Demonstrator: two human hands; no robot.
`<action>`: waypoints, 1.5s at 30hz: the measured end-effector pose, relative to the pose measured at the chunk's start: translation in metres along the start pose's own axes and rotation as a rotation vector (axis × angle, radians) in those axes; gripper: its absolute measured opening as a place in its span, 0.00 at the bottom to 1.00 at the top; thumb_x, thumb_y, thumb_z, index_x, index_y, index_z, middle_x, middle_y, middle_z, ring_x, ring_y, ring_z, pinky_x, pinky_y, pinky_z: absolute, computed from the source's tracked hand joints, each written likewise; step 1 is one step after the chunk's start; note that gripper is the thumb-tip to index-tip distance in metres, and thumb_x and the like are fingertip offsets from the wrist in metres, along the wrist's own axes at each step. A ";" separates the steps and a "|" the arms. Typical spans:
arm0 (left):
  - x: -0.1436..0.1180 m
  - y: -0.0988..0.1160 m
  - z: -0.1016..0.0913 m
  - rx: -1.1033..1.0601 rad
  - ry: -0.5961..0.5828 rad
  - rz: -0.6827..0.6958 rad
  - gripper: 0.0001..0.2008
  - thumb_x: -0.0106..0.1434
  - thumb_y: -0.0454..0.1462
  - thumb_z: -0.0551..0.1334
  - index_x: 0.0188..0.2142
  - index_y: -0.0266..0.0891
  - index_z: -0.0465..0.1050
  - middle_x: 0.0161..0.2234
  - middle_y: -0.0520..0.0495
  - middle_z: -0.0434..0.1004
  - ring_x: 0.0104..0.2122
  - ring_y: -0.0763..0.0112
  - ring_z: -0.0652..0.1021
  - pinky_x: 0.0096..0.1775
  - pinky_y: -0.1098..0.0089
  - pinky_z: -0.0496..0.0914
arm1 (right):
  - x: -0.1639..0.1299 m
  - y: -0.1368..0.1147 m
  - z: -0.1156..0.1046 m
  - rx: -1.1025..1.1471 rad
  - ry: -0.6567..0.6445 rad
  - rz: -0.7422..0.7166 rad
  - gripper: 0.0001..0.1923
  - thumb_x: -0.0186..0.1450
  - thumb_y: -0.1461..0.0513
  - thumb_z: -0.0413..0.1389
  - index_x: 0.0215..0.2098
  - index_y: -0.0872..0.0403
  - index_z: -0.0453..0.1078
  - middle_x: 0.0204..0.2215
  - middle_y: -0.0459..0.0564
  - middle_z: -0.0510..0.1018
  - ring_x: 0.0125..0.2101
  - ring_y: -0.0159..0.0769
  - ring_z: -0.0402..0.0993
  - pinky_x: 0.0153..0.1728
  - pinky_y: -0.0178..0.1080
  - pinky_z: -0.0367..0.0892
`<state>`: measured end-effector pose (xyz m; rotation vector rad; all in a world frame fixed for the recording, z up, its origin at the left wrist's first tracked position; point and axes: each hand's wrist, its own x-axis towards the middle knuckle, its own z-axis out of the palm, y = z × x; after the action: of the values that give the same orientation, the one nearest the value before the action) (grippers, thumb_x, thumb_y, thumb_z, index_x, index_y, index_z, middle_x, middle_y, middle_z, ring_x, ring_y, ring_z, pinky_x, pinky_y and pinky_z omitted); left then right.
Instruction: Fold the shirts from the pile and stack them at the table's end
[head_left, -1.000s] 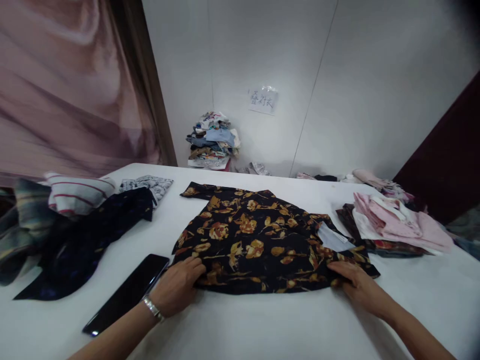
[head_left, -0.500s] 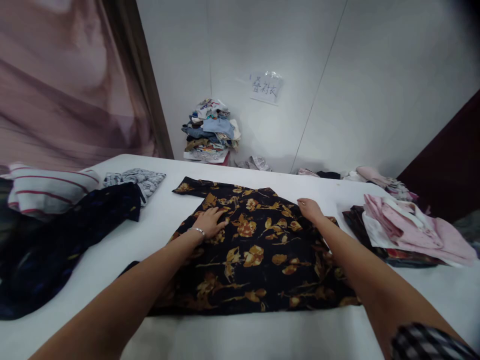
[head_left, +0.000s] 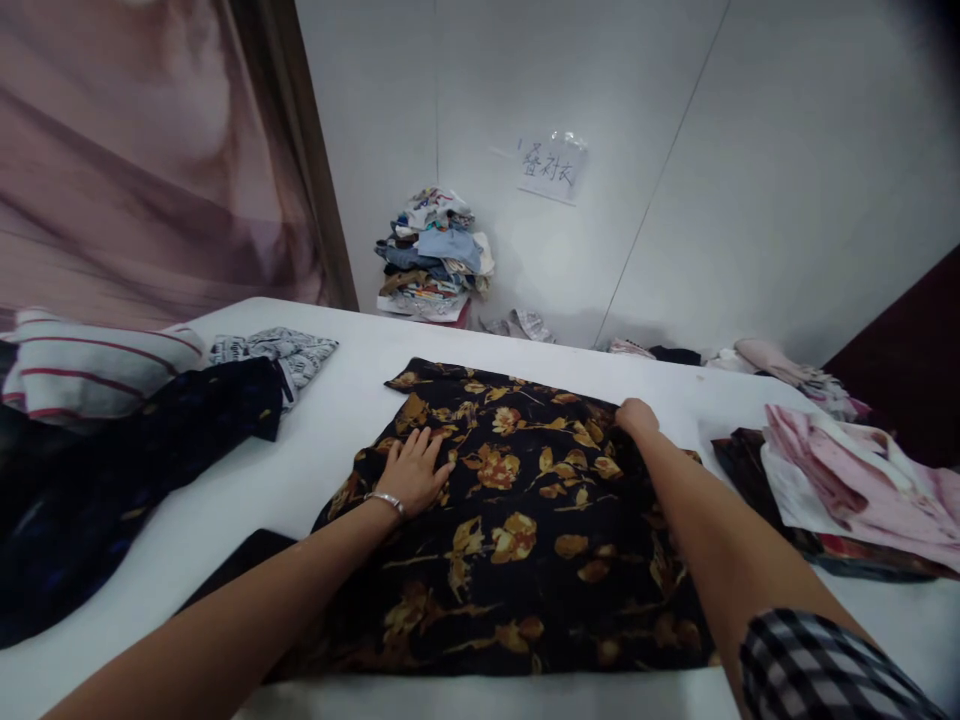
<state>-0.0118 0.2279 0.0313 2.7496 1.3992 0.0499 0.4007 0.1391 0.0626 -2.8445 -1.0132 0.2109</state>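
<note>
Floral shirt (head_left: pixel 517 510), black with gold flowers, spread flat on white table (head_left: pixel 345 420), centre; left hand (head_left: pixel 414 472) open, palm pressed on its left part; right hand (head_left: pixel 636 415) gripping its far right edge; pink clothes (head_left: pixel 855 470) right.
</note>
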 end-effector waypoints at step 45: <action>0.102 -0.017 -0.025 0.086 0.106 0.230 0.20 0.56 0.33 0.58 0.49 0.37 0.73 0.48 0.35 0.74 0.53 0.52 0.68 0.54 0.54 0.57 | -0.049 -0.110 0.015 0.228 -0.298 -0.392 0.11 0.59 0.56 0.60 0.26 0.56 0.74 0.20 0.48 0.76 0.25 0.36 0.72 0.30 0.36 0.68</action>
<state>0.0329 0.3208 0.0556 3.0081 1.1236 0.1509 0.2924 0.1937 0.0692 -2.3967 -1.4688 0.6755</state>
